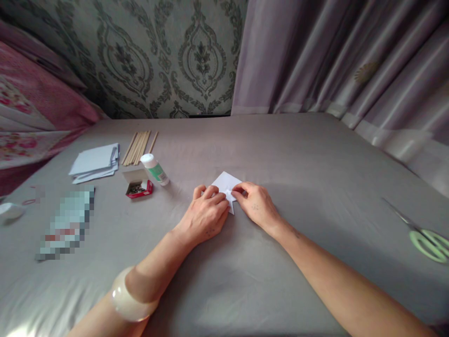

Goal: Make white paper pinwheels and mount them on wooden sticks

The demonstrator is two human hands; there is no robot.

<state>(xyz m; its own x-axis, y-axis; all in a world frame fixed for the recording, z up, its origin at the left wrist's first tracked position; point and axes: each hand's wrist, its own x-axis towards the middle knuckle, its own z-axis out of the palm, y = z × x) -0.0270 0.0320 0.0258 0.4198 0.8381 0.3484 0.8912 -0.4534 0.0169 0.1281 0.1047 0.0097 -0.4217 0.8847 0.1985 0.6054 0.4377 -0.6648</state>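
Observation:
A small folded white paper (226,183) lies on the grey sheet (266,150) in the middle of the view. My left hand (205,215) rests on its left part with fingers curled and pressed down on the paper. My right hand (254,203) pinches the paper's near edge from the right, fingertips meeting those of the left hand. Most of the paper's near half is hidden under both hands. A pale bangle (131,297) sits on my left forearm.
To the left lie a stack of white papers (94,162), several wooden sticks (138,146), a glue bottle (155,169) on its side and an open red box of pins (139,186). Green-handled scissors (426,238) lie at the right. Curtains and a patterned wall stand behind.

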